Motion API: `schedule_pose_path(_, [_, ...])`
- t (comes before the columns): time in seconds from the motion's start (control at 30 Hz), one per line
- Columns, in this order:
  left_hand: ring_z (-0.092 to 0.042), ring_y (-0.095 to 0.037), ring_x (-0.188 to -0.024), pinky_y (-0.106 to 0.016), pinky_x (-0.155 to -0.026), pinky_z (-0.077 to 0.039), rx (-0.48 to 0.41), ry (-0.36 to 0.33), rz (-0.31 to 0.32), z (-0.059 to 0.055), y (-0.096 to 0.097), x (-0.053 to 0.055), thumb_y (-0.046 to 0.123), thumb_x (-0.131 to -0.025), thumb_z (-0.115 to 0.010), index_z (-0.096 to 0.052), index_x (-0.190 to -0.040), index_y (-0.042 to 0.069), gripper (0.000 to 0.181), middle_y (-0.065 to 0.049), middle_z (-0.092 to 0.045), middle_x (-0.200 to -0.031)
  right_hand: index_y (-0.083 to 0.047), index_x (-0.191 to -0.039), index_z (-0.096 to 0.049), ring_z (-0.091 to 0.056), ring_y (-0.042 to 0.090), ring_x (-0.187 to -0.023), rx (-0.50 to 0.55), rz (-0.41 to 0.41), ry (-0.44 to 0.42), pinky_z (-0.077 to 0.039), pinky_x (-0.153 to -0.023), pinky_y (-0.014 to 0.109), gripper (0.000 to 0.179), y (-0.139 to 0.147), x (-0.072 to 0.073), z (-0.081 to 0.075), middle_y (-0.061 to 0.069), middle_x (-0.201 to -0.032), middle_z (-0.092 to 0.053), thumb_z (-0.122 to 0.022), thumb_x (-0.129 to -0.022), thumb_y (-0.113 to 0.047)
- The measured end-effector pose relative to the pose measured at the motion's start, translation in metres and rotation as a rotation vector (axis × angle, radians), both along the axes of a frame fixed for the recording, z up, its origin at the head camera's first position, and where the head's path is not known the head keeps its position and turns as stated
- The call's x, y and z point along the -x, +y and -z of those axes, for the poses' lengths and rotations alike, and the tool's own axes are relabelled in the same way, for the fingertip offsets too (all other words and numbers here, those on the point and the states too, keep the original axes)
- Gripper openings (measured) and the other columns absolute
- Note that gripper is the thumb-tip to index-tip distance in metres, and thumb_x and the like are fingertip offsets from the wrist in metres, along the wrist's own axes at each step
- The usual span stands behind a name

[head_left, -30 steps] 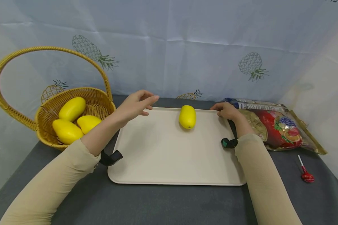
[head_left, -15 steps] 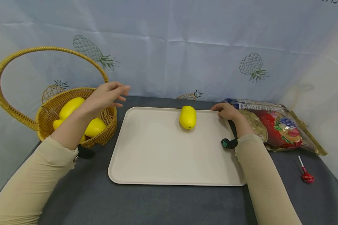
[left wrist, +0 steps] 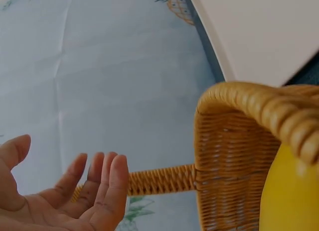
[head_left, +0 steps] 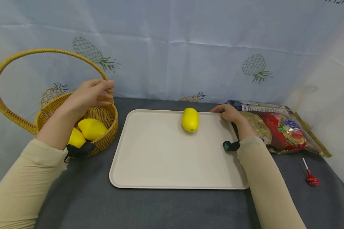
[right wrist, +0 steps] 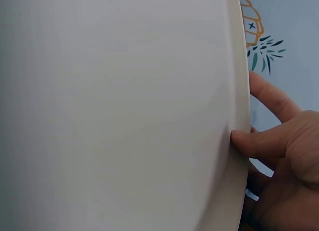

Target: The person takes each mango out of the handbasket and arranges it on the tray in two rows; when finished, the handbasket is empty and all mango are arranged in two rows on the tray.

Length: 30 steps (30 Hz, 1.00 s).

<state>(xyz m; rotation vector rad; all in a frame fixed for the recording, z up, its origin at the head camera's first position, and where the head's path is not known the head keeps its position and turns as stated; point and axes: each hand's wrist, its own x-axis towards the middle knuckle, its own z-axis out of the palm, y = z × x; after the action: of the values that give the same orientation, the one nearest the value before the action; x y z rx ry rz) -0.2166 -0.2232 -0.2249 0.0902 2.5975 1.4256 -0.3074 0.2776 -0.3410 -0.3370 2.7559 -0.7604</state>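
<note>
Step in hand: judged from the frames, the left hand (head_left: 87,94) hangs over the wicker basket (head_left: 104,140) at the left of the frame, reaching towards the fruit inside; nothing is held.
Left hand fingers: straight and slightly spread, palm empty, as the left wrist view confirms (left wrist: 107,188).
Right hand: the right hand (head_left: 227,113) rests on the far right corner of the tray (head_left: 160,159); in the right wrist view the thumb (right wrist: 259,141) lies on the rim and the other fingers curl beneath it, so it grips the edge.
Fruit in basket: two yellow mangoes show, one (head_left: 92,128) beside the forearm, another (head_left: 75,139) partly hidden under the wrist.
Fruit on tray: one yellow mango (head_left: 190,119) lies near the tray's far edge, right of centre, just left of the right hand but apart from it.
Next move, as a judgement: lowering the left hand past the arched handle (head_left: 5,63) and closing round one mango calls for a full-hand wrap, since the skin looks smooth and glossy.
Materials: basket of woven golden cane, ribbed and stiff; tray matte cream, flat, with rounded corners and a low raised rim; mangoes oval and glossy.
Worktop: dark grey cloth-like surface (head_left: 160,210).
Other items: a glossy printed snack bag (head_left: 283,130) right of the tray; a red lollipop (head_left: 311,179) at the lower right.
</note>
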Motion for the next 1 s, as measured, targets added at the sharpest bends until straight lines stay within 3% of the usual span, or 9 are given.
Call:
schedule_pose_path(0.37, [-0.06, 0.007, -0.096, -0.015, -0.081, -0.057, -0.035, -0.001, -0.044, 0.001, -0.028, 0.008, 0.066, -0.095, -0.038, -0.034, -0.151, 0.01, 0.08, 0.012, -0.049, -0.12, -0.01, -0.132, -0.064, -0.051, 0.031, -0.098, 0.035, -0.029, 0.058, -0.04, -0.08, 0.039, 0.047, 0.004, 0.002, 0.004, 0.023, -0.138, -0.055, -0.042, -0.096, 0.011])
schedule_pose_path(0.53, [-0.061, 0.005, -0.096, -0.015, -0.08, -0.057, -0.091, -0.015, -0.077, 0.004, -0.044, 0.012, 0.066, -0.093, -0.043, -0.04, -0.146, 0.015, 0.074, 0.016, -0.052, -0.114, -0.01, -0.132, -0.064, -0.05, 0.03, -0.096, 0.052, -0.024, 0.06, -0.039, -0.079, 0.038, 0.046, 0.005, 0.002, 0.004, 0.023, -0.139, -0.055, -0.043, -0.096, 0.011])
schedule_pose_path(0.8, [-0.061, 0.006, -0.092, -0.015, -0.078, -0.058, -0.157, -0.055, -0.145, 0.01, -0.068, 0.015, 0.065, -0.092, -0.047, -0.04, -0.144, 0.018, 0.07, 0.02, -0.054, -0.108, -0.01, -0.133, -0.063, -0.055, 0.039, -0.122, 0.051, -0.024, 0.05, -0.046, -0.089, 0.038, 0.046, 0.004, 0.001, 0.003, 0.024, -0.142, -0.054, -0.042, -0.098, 0.009])
schedule_pose_path(1.0, [-0.065, 0.001, -0.083, -0.016, -0.07, -0.058, -0.344, -0.069, -0.228, 0.013, -0.085, 0.016, 0.055, -0.093, -0.056, -0.056, -0.119, 0.027, 0.038, 0.019, -0.063, -0.092, -0.011, -0.133, -0.064, -0.056, 0.039, -0.119, 0.043, -0.018, 0.051, -0.048, -0.091, 0.04, 0.045, 0.003, 0.001, 0.003, 0.023, -0.14, -0.055, -0.042, -0.099, 0.008])
